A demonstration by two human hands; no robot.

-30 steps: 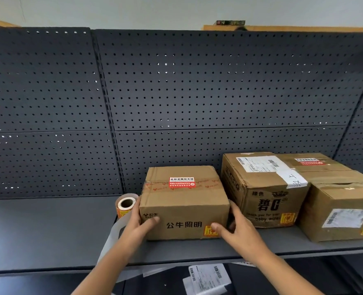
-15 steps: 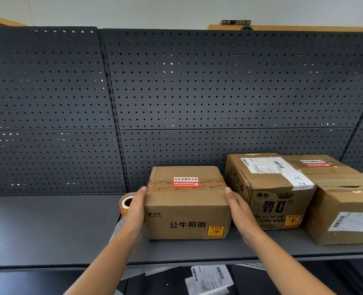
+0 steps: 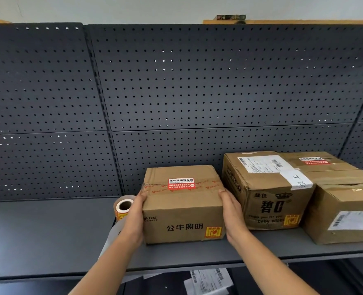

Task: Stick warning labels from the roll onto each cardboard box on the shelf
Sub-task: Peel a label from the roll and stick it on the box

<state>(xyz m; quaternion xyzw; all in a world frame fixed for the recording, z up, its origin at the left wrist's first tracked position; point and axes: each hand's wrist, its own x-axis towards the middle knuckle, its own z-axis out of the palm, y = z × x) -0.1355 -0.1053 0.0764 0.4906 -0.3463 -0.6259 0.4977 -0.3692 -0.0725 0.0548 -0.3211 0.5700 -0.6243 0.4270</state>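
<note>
With straight fingers, left hand (image 3: 136, 215) and right hand (image 3: 232, 212) press the cardboard box (image 3: 182, 211) sides; label roll (image 3: 124, 206) at its nine o'clock.

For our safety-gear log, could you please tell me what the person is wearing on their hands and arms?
Nothing is worn that shows: the left hand and the right hand have no gloves. Both forearms are uncovered down to the picture's edge, with no sleeve, watch or bracelet in view, and no ring showing.
</note>
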